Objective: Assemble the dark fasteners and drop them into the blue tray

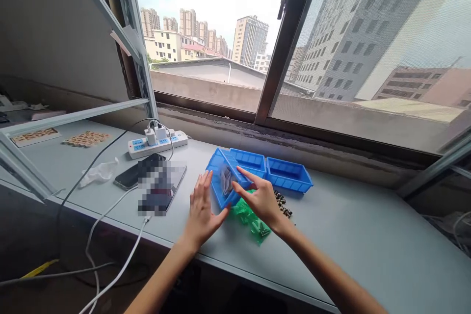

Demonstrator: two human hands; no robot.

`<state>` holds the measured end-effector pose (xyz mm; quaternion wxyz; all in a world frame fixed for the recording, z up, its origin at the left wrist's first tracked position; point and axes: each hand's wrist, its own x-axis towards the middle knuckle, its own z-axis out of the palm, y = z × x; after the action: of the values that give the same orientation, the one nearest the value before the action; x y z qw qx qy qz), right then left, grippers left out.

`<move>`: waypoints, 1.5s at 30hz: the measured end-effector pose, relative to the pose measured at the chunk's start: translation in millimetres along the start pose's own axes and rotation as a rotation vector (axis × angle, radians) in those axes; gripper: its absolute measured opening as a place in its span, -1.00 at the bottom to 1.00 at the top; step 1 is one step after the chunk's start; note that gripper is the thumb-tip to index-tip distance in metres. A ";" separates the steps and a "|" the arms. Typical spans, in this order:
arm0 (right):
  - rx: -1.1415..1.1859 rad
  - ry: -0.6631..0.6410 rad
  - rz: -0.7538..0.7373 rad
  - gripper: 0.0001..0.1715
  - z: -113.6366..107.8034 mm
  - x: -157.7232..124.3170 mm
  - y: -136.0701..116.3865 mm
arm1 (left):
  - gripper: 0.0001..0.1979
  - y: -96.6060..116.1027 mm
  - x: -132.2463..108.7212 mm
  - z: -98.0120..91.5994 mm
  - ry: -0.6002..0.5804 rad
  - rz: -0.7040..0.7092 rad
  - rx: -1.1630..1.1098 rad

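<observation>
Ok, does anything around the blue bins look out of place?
Yes: small dark parts lie loose on the table, outside the bins. The blue bin at the left hand sits askew to the two bins behind.

Tabletop (331, 243) plain pale grey. Tilted bin (216, 176) blue; two bins (247, 161) (294, 185) by the far edge, same blue. Small bag (225, 182) in the tilted bin: translucent, greyish. Plastic packets (245, 212) toward the near edge: see-through bright green. Small fittings (282, 201) right of those, black with brassy tints. Power strip (180, 139) by the far edge: white, blue socket panels. Phone (125, 174) black. Crumpled bag (99, 172) whitish, clear. Flat pieces (87, 139) toward the far left corner: tan. Charging cable (138, 240) over the near edge, white. Window frame (274, 49) dark brown.
</observation>
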<state>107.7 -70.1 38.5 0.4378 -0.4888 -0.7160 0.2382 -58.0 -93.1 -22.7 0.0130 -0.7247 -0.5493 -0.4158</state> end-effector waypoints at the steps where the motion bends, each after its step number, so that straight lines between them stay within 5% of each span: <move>1: -0.081 0.000 -0.049 -0.39 2.5 1.7 -3.1 | -0.18 -1.6 1.0 0.3 -0.012 -0.006 -0.005; 8: -0.552 -0.122 -0.093 -0.43 20.2 1.7 -28.0 | -0.28 -17.8 2.7 10.6 -0.108 -0.084 -0.071; 14: -0.690 -0.211 -0.092 -0.38 28.3 -4.0 -35.5 | -0.35 -25.4 -3.6 20.3 -0.140 -0.095 -0.044; 29: -0.581 -0.131 -0.160 -0.43 26.4 4.0 -36.6 | -0.20 -24.8 -10.2 21.6 -0.064 -0.206 -0.024; 37: -0.270 0.074 -0.250 -0.46 14.8 9.9 -19.5 | -0.41 -17.4 -3.6 13.5 -0.107 -0.309 -0.025; 45: -0.032 0.257 -0.114 -0.54 -15.6 12.0 -0.8 | -0.65 -7.4 3.1 2.5 -0.012 -0.235 -0.002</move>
<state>119.0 -60.9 51.7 0.5308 -0.4807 -0.6844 0.1370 -62.3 -86.6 -25.7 -0.0398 -0.6578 -0.6301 -0.4107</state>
